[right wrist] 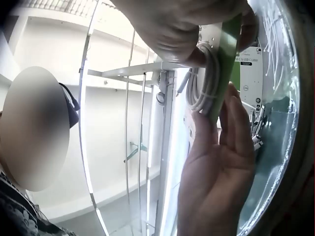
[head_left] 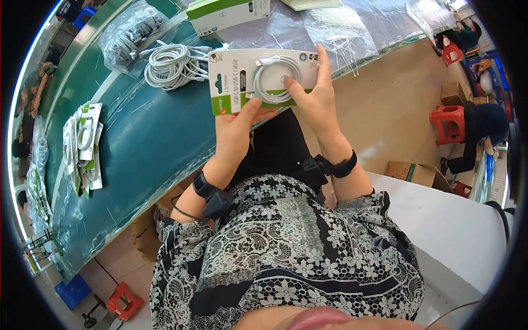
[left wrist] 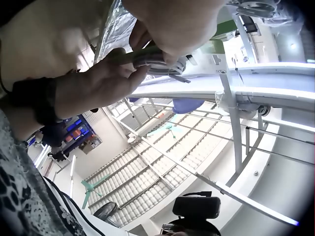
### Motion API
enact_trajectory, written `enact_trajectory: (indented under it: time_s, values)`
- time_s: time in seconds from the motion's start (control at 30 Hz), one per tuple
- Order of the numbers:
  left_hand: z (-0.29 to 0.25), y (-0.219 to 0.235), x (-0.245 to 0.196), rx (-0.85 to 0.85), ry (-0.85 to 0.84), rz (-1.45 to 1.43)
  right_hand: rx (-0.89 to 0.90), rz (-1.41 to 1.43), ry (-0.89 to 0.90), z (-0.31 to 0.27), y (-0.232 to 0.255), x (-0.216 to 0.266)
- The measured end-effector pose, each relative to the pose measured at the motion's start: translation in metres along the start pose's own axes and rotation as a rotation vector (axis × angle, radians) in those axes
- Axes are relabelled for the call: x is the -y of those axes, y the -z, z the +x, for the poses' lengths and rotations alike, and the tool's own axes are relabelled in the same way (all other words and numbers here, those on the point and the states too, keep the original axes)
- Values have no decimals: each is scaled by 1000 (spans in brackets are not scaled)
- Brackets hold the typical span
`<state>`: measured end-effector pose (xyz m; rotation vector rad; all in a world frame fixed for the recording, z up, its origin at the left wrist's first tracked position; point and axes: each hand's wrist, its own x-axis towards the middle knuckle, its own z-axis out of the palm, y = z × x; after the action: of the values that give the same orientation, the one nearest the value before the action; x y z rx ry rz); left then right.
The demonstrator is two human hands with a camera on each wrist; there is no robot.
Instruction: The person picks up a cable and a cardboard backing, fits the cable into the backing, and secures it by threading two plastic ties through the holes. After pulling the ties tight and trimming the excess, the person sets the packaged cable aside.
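Note:
A white and green cardboard card (head_left: 225,85) printed "USB-C to USB-C cable" is held between both hands over the table's near edge. On its front lies a coiled light-grey cable (head_left: 256,82). My left hand (head_left: 234,132) grips the card's lower edge, thumb on the front beside the coil and fingers behind. From the right, my right hand (head_left: 320,104) holds the other end, its thumb pressing on the coil and a finger extended along the card's end. The right wrist view shows the card edge-on, with the cable coil (right wrist: 209,81) under the thumbs.
Loose coiled cables (head_left: 170,66) and a bagged bundle (head_left: 132,38) lie on the green table (head_left: 148,148). Carded cables (head_left: 85,143) are piled at left. A stack of cards (head_left: 228,16) and white ties (head_left: 341,41) lie at the back. A white surface (head_left: 423,220) stands at right.

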<state>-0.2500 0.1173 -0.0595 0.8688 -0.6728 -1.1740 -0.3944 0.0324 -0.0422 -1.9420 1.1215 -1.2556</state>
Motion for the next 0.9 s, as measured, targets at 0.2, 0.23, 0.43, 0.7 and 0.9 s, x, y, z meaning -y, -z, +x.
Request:
enact_trajectory:
  time_s: [0.2,0.23,0.43,0.7,0.9]
  values:
    - [-1,5,15,-59,83,-114,50,74,-101,-1,-8,-2]
    - [-2,0,20,-59,43,-88,52,74,-101,-2,-9,-1]
    - [0,-21,34,-196,-62,-173,35,49,-65,-5,-16,-1]
    - [4,-9,27,-150,66,-213,49,84,-78,-9,-14,-5]
    - [4,0,23,-129,99,-245,48,181,-87,-9,-9,-5]
